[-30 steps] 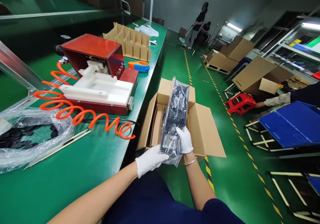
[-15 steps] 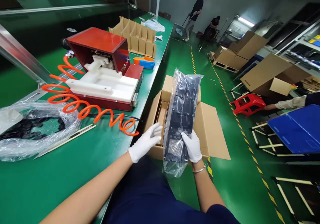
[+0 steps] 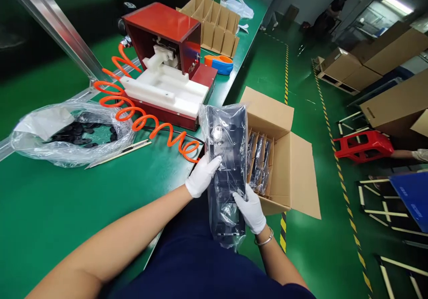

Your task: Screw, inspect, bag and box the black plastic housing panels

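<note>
Your left hand (image 3: pixel 202 176) and right hand (image 3: pixel 252 210) clasp the bagged black part (image 3: pixel 227 152) (beside the carton (image 3: pixel 294 165)); next, hold its slick film firmly.

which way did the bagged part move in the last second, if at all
Yes. The bagged part went from over the box's middle to its left side, toward the table.
</note>
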The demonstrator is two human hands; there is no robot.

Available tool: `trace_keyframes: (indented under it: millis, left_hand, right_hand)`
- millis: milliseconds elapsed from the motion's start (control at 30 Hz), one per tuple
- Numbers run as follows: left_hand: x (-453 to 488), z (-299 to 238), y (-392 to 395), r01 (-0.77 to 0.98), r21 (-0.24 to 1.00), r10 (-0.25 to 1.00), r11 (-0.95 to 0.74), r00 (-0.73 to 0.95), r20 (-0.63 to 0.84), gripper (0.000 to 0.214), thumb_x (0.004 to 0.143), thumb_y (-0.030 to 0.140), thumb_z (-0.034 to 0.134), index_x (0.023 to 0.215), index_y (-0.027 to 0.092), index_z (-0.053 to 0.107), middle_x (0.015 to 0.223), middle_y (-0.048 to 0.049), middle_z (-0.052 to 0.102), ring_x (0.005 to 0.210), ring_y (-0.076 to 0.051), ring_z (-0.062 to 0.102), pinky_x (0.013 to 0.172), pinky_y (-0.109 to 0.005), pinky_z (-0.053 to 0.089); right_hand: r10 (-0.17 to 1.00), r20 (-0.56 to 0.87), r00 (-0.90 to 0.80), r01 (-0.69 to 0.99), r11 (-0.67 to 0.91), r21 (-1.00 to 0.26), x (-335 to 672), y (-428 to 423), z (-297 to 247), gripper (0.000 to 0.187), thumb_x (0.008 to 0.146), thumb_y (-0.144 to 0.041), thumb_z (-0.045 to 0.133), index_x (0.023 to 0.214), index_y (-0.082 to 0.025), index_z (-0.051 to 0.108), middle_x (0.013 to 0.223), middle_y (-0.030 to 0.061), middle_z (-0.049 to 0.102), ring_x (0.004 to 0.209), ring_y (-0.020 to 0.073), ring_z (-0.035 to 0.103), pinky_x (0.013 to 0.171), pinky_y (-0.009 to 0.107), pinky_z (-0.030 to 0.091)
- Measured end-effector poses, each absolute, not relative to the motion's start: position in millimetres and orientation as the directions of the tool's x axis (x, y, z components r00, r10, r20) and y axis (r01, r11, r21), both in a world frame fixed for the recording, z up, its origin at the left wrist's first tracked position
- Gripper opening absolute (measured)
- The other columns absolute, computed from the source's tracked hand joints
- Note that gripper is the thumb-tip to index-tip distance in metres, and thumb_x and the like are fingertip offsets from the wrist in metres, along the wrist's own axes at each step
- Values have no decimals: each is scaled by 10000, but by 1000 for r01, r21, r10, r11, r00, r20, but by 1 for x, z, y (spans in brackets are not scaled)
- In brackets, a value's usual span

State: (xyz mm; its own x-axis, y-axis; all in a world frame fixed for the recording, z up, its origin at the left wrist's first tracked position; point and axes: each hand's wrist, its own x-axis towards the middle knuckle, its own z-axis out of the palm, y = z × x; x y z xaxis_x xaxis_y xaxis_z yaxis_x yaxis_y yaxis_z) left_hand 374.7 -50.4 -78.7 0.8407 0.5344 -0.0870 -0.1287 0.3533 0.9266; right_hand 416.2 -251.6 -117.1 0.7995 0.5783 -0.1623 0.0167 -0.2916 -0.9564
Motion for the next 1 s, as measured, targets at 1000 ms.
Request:
trace_keyframes:
  millis: [1000]
  left_hand:
    - [337, -93, -39, -159, 981, 471, 112, 878, 89, 645, 910, 626, 601, 1347, 152, 623, 1418, -131, 649, 1355, -335, 560, 1233, -496, 357]
  right_hand:
    - [607, -251, 754, -109, -261, -959, 403, -250, -131, 457, 753, -415, 767, 1167, -224, 734, 1175, 80, 772, 1100, 283, 741, 1045, 486, 588]
